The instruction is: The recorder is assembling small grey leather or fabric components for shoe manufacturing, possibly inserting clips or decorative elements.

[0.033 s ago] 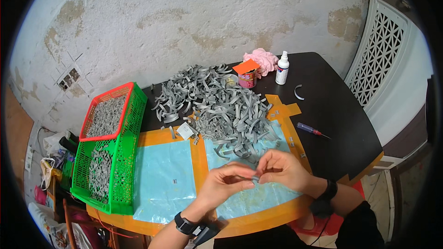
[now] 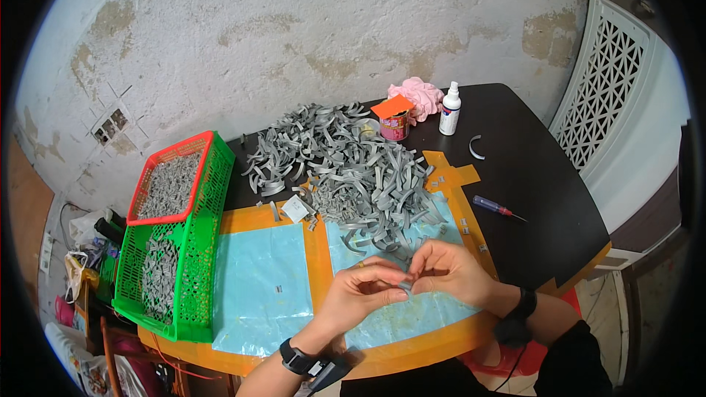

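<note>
My left hand and my right hand meet above the blue sheet at the near part of the table. Thumbs and fingertips of both are pinched together on a small grey piece, mostly covered by the fingers. Just beyond them lies a large heap of curved grey strips. Smaller grey pieces are gathered at the heap's near left side.
To the left, a green basket holds small grey parts, with a red-rimmed basket resting on it. A screwdriver lies at right. Behind stand a white bottle, a can and a pink cloth.
</note>
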Tool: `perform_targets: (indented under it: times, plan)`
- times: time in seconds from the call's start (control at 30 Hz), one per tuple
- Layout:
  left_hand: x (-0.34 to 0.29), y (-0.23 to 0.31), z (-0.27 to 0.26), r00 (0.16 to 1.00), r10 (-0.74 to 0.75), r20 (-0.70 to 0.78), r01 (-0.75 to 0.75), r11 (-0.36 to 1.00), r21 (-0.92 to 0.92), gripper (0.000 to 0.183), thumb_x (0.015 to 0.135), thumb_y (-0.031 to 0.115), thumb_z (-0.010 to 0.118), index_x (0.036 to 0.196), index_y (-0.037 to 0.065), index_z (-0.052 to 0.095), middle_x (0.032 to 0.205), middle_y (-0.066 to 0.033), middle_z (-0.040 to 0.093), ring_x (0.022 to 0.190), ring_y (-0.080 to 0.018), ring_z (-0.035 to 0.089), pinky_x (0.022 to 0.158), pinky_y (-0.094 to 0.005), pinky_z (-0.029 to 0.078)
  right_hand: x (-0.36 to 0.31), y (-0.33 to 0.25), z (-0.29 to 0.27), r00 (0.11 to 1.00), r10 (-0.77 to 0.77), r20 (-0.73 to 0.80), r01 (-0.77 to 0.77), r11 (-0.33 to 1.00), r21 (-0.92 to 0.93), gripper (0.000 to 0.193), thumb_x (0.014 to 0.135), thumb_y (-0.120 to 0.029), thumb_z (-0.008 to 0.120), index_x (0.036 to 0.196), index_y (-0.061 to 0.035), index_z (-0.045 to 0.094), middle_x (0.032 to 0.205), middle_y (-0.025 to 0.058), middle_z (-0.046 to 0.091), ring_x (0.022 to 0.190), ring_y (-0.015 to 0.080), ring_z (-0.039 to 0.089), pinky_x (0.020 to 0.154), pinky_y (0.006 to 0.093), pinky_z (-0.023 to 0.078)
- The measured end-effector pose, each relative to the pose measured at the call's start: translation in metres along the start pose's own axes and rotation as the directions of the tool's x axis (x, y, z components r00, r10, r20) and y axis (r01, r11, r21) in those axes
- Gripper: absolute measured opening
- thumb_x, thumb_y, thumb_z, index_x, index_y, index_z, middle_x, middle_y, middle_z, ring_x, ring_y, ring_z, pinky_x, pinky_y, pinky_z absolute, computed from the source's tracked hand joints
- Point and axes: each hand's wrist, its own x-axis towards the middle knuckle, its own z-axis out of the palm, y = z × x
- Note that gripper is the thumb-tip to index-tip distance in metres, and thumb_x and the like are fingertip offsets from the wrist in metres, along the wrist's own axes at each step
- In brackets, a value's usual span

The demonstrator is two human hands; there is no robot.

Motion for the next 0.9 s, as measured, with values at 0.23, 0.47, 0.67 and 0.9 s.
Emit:
perform_targets:
  times: [0.23,0.47,0.67,0.9]
  plan:
    - [-0.001,0.002,0.006,0.998,0.014,0.056,-0.013,1.000,-0.027,0.019,0.079,-0.002,0.071,0.097,0.000,0.065,0.100,-0.0067,0.064,0.091,-0.0108,0.061,0.083,-0.0254,0.052,0.000,0.004,0.001,0.998,-0.041,-0.048,0.039,0.998,-0.043,0.029,0.080,0.000,0.072,0.102,-0.0053,0.052,0.089,-0.0023,0.053,0.086,0.0060,0.053,0.078,0.0212,0.044]
    - [-0.003,0.003,0.004,0.999,-0.008,0.037,0.008,1.000,-0.015,0.017,0.081,-0.003,0.070,0.096,0.001,0.064,0.095,-0.0038,0.066,0.090,-0.0096,0.061,0.084,-0.0246,0.051,0.000,-0.003,0.005,0.988,-0.157,0.004,0.156,0.982,-0.108,0.025,0.083,0.003,0.067,0.107,-0.0006,0.061,0.094,0.0029,0.053,0.083,0.0091,0.055,0.075,0.0220,0.045]
    - [-0.002,-0.002,0.001,1.000,0.027,0.009,-0.028,0.998,0.057,0.016,0.080,-0.002,0.070,0.095,0.001,0.065,0.094,-0.0032,0.066,0.088,-0.0086,0.062,0.082,-0.0237,0.050,0.000,-0.001,-0.001,0.983,-0.169,0.066,0.178,0.970,-0.163,0.014,0.085,0.007,0.061,0.097,0.0018,0.066,0.099,0.0067,0.055,0.081,0.0124,0.058,0.070,0.0245,0.049]
    - [-0.005,0.005,0.001,0.999,-0.026,-0.021,0.029,0.987,0.160,0.014,0.077,-0.004,0.071,0.091,-0.001,0.068,0.090,-0.0052,0.068,0.086,-0.0108,0.063,0.084,-0.0263,0.051,-0.001,0.001,-0.002,0.995,-0.088,0.044,0.091,0.993,-0.079,0.009,0.086,0.007,0.059,0.094,0.0048,0.063,0.098,0.0093,0.059,0.084,0.0155,0.062,0.074,0.0268,0.052]
